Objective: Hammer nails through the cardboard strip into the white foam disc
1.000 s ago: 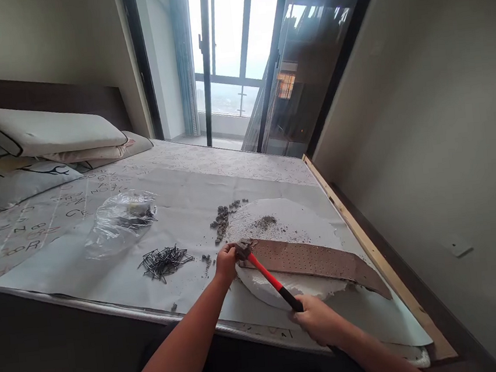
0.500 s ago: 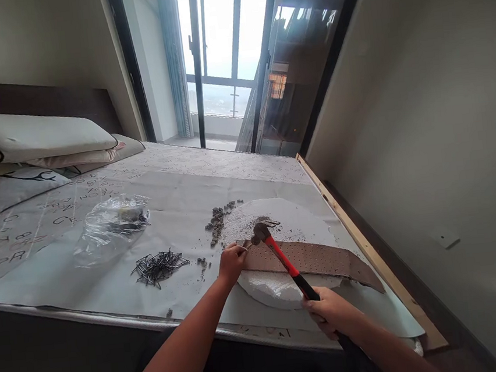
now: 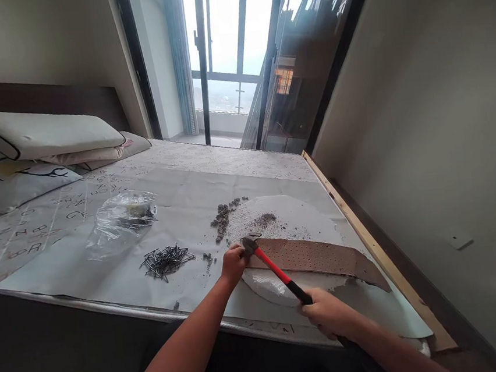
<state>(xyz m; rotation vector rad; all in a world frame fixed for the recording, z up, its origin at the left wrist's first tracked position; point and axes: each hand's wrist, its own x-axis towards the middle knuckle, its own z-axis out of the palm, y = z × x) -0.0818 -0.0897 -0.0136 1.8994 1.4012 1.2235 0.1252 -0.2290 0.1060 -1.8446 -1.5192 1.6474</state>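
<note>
My right hand [image 3: 324,313] is wrapped around the black grip of a claw hammer [image 3: 277,268] with a red and black handle. The hammer's dark head is down at the left end of a brown board [image 3: 311,256] dotted with rows of small holes. Right beside the head, my left hand [image 3: 234,264] is closed in a pinch at that same end; what its fingertips hold is hidden. Under the board lies a white, rough-edged round slab [image 3: 289,208]. A pile of nails [image 3: 167,260] rests to the left of my left hand.
Grey crumbs [image 3: 221,220] lie beyond my left hand, with finer grit on the slab. A clear plastic bag [image 3: 122,221] sits farther left on the white sheet [image 3: 179,195] covering the mattress. A wooden rail [image 3: 361,227] edges the right side; pillows [image 3: 50,135] are at left.
The hammer head has come down and left, from above the board onto its left end by my left hand. My left hand keeps its place there. The view has shifted slightly.
</note>
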